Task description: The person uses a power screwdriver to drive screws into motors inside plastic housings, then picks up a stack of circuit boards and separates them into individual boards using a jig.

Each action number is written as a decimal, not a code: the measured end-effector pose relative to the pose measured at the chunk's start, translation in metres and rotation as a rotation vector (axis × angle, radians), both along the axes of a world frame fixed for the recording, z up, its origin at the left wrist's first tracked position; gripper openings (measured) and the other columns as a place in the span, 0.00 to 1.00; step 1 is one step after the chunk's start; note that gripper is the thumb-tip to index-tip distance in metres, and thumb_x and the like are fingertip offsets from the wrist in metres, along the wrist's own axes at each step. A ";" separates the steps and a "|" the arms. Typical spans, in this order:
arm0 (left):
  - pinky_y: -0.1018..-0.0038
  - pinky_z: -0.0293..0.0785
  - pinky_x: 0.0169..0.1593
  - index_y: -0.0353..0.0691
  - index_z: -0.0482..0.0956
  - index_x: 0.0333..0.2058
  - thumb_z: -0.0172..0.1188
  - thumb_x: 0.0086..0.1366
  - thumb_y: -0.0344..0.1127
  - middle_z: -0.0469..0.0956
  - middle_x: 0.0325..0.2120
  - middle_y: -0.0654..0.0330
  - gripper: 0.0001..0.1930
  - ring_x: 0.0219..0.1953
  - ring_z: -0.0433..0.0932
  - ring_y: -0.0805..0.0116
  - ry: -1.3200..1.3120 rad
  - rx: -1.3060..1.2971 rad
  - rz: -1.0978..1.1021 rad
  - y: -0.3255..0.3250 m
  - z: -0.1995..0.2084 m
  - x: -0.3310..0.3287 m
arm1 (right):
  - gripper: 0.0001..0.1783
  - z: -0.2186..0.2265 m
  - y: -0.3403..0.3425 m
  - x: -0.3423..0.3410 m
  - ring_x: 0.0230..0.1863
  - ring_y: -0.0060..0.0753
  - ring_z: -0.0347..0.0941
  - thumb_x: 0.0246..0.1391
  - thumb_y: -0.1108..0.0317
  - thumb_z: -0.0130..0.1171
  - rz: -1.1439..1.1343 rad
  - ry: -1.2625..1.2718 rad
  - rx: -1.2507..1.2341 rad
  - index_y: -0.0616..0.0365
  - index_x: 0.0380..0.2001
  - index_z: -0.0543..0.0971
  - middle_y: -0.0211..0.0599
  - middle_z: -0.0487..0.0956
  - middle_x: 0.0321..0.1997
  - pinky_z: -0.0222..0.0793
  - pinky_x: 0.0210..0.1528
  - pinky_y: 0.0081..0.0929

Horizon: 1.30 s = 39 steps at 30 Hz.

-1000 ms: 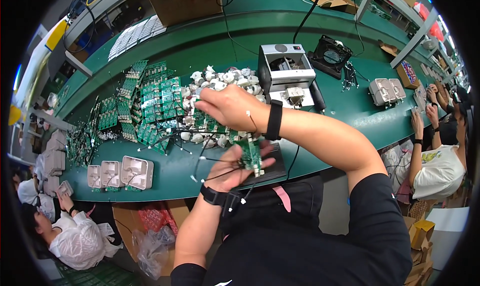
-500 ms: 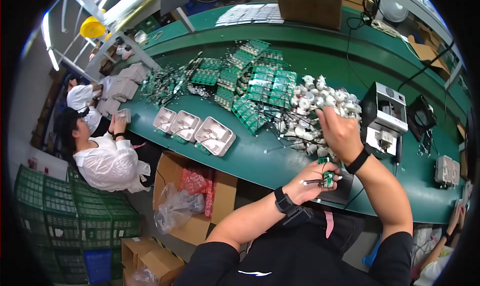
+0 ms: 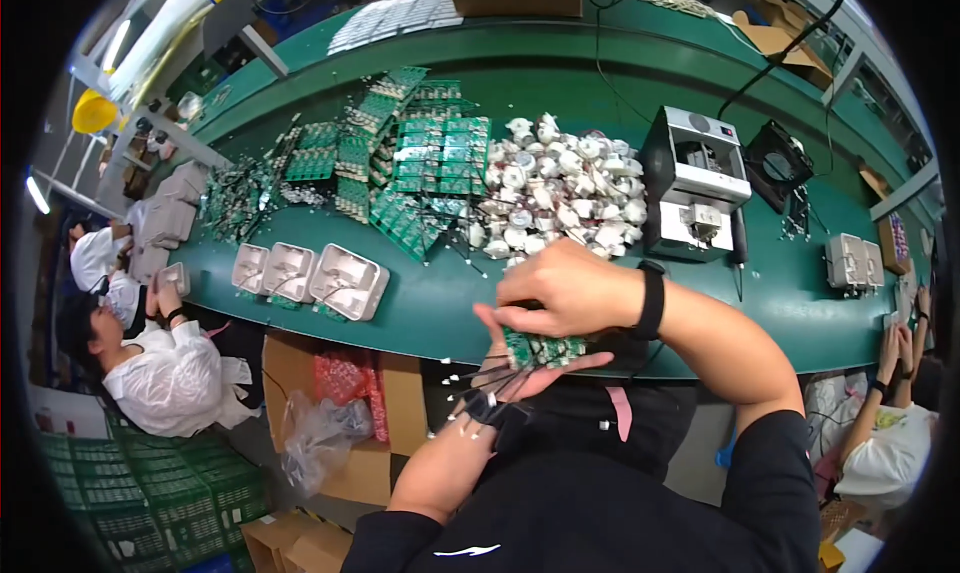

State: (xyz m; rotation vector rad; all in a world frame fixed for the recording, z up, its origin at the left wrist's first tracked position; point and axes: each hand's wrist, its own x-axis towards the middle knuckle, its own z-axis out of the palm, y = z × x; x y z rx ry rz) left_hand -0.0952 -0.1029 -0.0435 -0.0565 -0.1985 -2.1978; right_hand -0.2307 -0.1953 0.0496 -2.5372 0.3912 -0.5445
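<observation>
My left hand (image 3: pixel 508 378) lies palm up near the table's front edge, cradling a small batch of green circuit boards (image 3: pixel 545 351). Thin black wires (image 3: pixel 497 381) with white plug ends trail from the boards over my left wrist. Above them is my right hand (image 3: pixel 568 291), its fingers curled down by the left thumb. Its own fingers hide whatever they pinch. Just beyond it spreads a heap of white plastic parts (image 3: pixel 565 188), and to its left lie green circuit board panels (image 3: pixel 440 156).
Three pale plastic trays (image 3: pixel 350 283) line the table's front left. A black and silver machine (image 3: pixel 697 188) stands right of the heap, with a pale housing (image 3: pixel 853 263) farther right. An open cardboard box (image 3: pixel 405 413) sits below the edge. Co-workers (image 3: pixel 165 363) are at both sides.
The view has swung to the right. My right hand has come down from the white heap to my left hand, where a batch of boards and a fan of wires now show.
</observation>
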 end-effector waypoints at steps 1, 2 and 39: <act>0.29 0.58 0.66 0.47 0.59 0.70 0.51 0.56 0.79 0.58 0.70 0.47 0.53 0.71 0.57 0.40 0.003 -0.004 0.009 0.004 -0.006 0.002 | 0.15 -0.001 0.004 0.005 0.24 0.50 0.76 0.61 0.58 0.59 -0.012 0.019 0.021 0.58 0.27 0.80 0.45 0.79 0.23 0.71 0.26 0.40; 0.27 0.57 0.66 0.46 0.58 0.70 0.52 0.57 0.79 0.56 0.71 0.47 0.53 0.72 0.55 0.39 0.003 -0.012 0.019 0.008 -0.009 0.005 | 0.13 0.000 0.001 0.012 0.26 0.48 0.77 0.61 0.59 0.61 -0.022 -0.033 0.021 0.58 0.29 0.81 0.44 0.79 0.26 0.71 0.28 0.38; 0.74 0.69 0.47 0.37 0.80 0.39 0.52 0.75 0.42 0.78 0.37 0.62 0.14 0.40 0.76 0.70 -1.385 -0.183 1.389 -0.066 0.144 0.296 | 0.09 0.005 0.099 -0.164 0.26 0.23 0.74 0.63 0.71 0.57 -1.174 -0.203 0.232 0.68 0.37 0.80 0.33 0.77 0.26 0.70 0.30 0.22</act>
